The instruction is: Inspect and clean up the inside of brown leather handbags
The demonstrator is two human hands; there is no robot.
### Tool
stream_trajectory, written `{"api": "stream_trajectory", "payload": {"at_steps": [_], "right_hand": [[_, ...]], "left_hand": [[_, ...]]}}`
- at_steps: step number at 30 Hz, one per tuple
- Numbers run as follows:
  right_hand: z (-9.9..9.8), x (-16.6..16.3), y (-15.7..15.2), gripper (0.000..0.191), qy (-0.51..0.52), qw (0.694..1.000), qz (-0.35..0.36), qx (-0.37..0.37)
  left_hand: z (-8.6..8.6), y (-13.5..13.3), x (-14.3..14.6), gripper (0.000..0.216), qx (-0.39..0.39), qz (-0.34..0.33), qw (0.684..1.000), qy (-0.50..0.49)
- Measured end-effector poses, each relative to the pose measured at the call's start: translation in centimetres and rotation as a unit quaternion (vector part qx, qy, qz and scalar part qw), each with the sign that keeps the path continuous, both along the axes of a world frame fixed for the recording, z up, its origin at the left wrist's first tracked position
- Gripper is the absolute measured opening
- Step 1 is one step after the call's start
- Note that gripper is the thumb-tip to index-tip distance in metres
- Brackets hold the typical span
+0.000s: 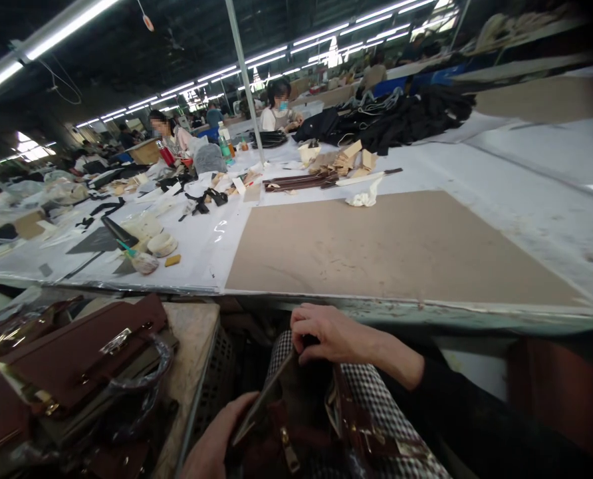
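Note:
A dark brown handbag [301,432] with gold-coloured hardware rests open on my lap, over black-and-white checked cloth [376,399]. My left hand [219,436] grips its near left side, with the thumb along the edge of the raised panel. At the bag's far upper edge is my right hand [326,336], its fingers curled and closed at the rim. The bag's inside is dark, and its lower part runs out of the picture.
Several brown handbags [92,359] are piled on a wooden board [191,339] at the left. Ahead, a white-covered table [476,173] bears a tan sheet [376,246], brown strips [301,181], a brush [141,259] and a round tub [161,244]. Other people sit farther back.

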State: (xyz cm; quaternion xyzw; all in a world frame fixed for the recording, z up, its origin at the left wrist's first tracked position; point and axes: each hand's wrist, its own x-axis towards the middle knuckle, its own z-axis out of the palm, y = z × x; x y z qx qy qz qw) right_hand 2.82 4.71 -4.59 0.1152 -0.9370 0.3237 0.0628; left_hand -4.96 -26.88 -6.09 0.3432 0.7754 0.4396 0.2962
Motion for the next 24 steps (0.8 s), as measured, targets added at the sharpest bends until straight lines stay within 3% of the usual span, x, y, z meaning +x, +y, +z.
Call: {"api": "stream_trajectory", "payload": {"at_steps": [5, 9, 12, 17, 24], "right_hand": [[-0.8, 0.5, -0.2, 0.016, 0.031, 0.999, -0.012, -0.035], [-1.0, 1.2, 0.1, 0.014, 0.024, 0.996, -0.014, -0.084], [-1.2, 1.8, 0.5, 0.013, -0.001, 0.996, -0.042, -0.08], [-1.4, 2.7, 0.3, 0.013, -0.037, 0.991, -0.117, -0.048], [-2.4, 3.2, -0.3, 0.014, -0.038, 0.981, -0.176, -0.074]], "left_hand": [[0.6, 0.9, 1.4, 0.067, 0.048, 0.057, 0.995, -0.068], [0.5, 2.3, 2.1, 0.051, 0.018, 0.074, 0.991, -0.11], [0.8, 3.0, 2.1, 0.046, 0.009, 0.071, 0.989, -0.13], [1.4, 3.6, 2.0, 0.044, -0.004, 0.075, 0.992, -0.104], [1.3, 4.0, 2.1, 0.037, 0.005, 0.095, 0.995, -0.025]]}}
